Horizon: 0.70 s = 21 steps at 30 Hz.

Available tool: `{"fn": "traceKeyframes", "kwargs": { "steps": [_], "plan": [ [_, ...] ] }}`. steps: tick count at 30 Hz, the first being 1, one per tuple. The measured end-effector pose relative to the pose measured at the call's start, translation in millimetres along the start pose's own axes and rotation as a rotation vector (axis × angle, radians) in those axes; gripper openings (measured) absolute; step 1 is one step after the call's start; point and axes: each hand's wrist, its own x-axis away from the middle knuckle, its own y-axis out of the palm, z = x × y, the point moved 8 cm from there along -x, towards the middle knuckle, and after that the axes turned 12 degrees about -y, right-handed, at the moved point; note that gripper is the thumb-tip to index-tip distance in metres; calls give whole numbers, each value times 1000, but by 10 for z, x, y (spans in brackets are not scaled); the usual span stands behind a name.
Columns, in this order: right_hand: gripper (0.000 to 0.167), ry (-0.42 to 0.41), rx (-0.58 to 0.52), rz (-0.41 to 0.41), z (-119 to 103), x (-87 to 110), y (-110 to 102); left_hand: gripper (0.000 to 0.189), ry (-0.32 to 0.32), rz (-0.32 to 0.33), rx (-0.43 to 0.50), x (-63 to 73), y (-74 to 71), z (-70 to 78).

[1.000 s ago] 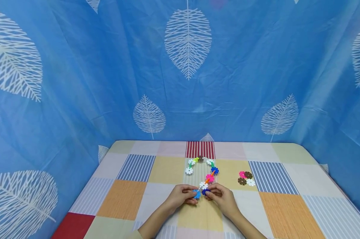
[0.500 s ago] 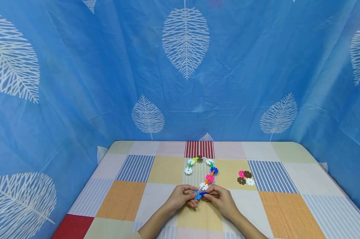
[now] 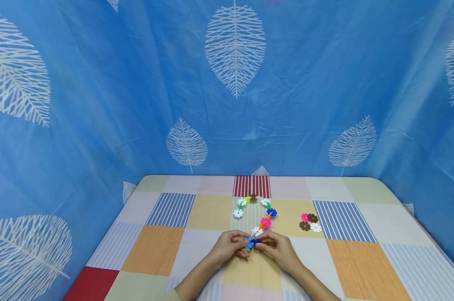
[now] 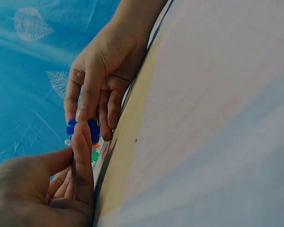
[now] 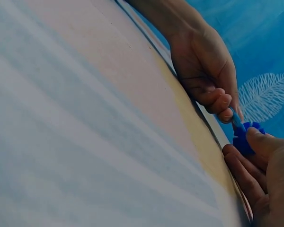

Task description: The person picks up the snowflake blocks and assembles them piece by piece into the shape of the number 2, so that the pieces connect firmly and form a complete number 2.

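Note:
My left hand [image 3: 230, 246] pinches a light blue snowflake disc [image 3: 248, 242] between thumb and fingers. From the other side, my right hand [image 3: 280, 250] pinches a dark blue snowflake disc [image 3: 255, 241]. The two discs meet edge to edge; in the right wrist view the dark blue disc [image 5: 246, 139] touches the light blue one [image 5: 235, 117]. Whether their slots are locked cannot be told. Just beyond the fingers lies a white disc [image 3: 257, 232], the near end of a curved chain. A pink disc [image 3: 265, 222] and a blue disc [image 3: 272, 212] follow it.
Farther back the chain bends left through a brown disc [image 3: 253, 198] to a white disc [image 3: 238, 213]. To the right lie several loose discs, among them a pink one [image 3: 305, 217] and a white one [image 3: 315, 227]. A patchwork cloth [image 3: 208, 213] covers the table.
My right hand has brought the dark blue disc left and against the light blue disc, closing the gap between them. My left hand has stayed nearly in place.

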Motion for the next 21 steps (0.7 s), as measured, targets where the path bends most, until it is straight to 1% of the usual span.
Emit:
{"fn": "traceKeyframes", "kwargs": {
  "steps": [2,3,5,6,8,10,12,14,17,21],
  "plan": [
    [18,-14,39,34,75,13,-91,24,3,3,-1,-8,-10,0],
    [20,-25,79,57,108,20,-164,24,5,3,0,-11,-14,1],
    [21,-35,174,119,190,36,-374,23,5,5,1,-17,-18,-2],
    [21,-41,245,145,232,49,-505,23,3,5,-2,-19,-17,-4],
    [20,-36,428,191,280,82,-792,22,-1,0,-7,-22,-15,-7],
    [21,-10,595,202,305,123,-1063,22,-6,-5,-11,-23,-11,-5],
    [24,24,728,189,332,178,-1293,22,-5,-11,-14,-22,-9,2],
    [26,62,808,156,363,228,-1456,21,-6,-13,-14,-21,-12,5],
    [27,90,867,96,395,260,-1575,20,-9,-7,-17,-17,-20,7],
    [23,68,866,49,389,238,-1582,20,-14,-1,-19,-14,-22,8]
  ]
}}
